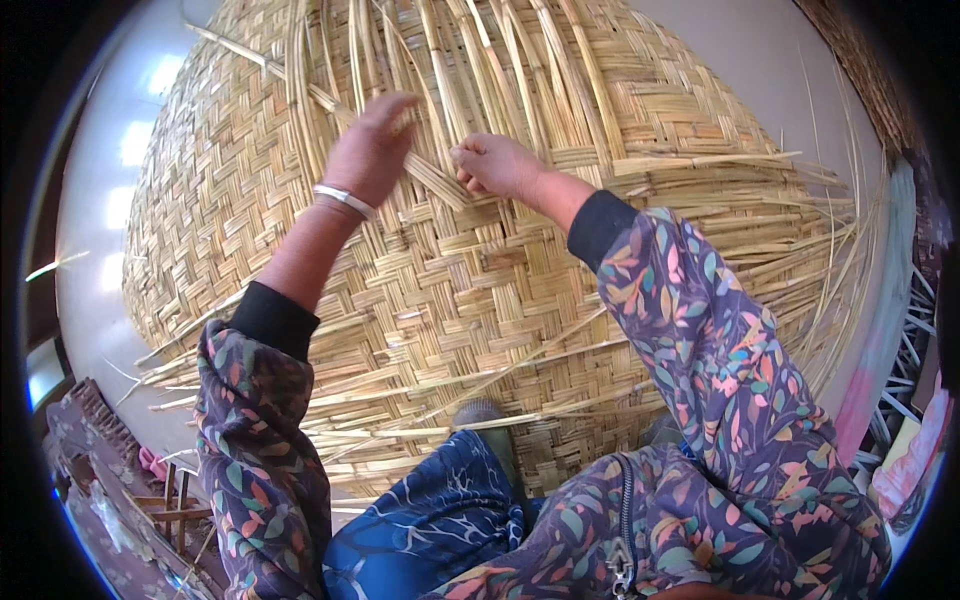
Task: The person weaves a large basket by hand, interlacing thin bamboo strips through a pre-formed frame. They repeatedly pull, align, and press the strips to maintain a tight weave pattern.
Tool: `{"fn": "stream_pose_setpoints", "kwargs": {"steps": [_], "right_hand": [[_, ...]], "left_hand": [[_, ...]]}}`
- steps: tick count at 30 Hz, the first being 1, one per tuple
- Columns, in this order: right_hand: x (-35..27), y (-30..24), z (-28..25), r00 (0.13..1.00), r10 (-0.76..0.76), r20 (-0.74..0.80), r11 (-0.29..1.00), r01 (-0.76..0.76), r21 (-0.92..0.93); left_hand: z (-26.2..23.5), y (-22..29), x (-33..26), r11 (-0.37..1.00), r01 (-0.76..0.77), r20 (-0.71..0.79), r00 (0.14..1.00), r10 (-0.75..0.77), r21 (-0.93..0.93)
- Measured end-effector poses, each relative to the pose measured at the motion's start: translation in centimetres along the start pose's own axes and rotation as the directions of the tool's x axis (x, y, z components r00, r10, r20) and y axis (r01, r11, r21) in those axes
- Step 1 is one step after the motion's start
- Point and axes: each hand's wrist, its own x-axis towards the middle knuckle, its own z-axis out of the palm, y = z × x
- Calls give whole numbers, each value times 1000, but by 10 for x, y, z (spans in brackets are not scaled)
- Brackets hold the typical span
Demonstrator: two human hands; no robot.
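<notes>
A large mat of woven split reeds (430,300) spreads before me, pale yellow in a zigzag weave. My left hand (370,150), with a white bangle at the wrist, is over its far middle part; motion smears its partly curled fingers. Close to its right, my right hand (495,168) has its fingers pinched together just above the weave; what they hold, if anything, is hidden. A flat reed strip (436,182) lies slantwise across the mat, passing under my left hand and ending beside my right fingers. Long upright reed strips (440,70) run loose beyond both hands.
Unwoven strip ends (740,195) fan out past the mat's right side. A smooth grey floor (90,215) borders the mat. My shoe (480,411) rests on the near part. At the right is a white metal lattice (905,340); a small wooden frame (180,510) stands lower left.
</notes>
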Motion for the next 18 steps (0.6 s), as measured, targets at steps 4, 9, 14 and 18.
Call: {"fn": "stream_pose_setpoints", "kwargs": {"steps": [4,9,14,18], "right_hand": [[-16,-44,10,993,-97,-65,927,66,-369],[-23,-61,23,997,-75,-18,756,46,-653],[-15,-59,24,1000,6,-17,738,-16,-675],[-13,-57,23,998,65,-16,772,-60,-633]], "left_hand": [[-68,-113,10,925,351,-332,898,-288,148],[-82,-170,31,589,667,-209,563,-800,-456],[-87,-173,54,236,485,63,522,-851,-842],[-83,-186,69,128,460,120,472,-874,-879]]}}
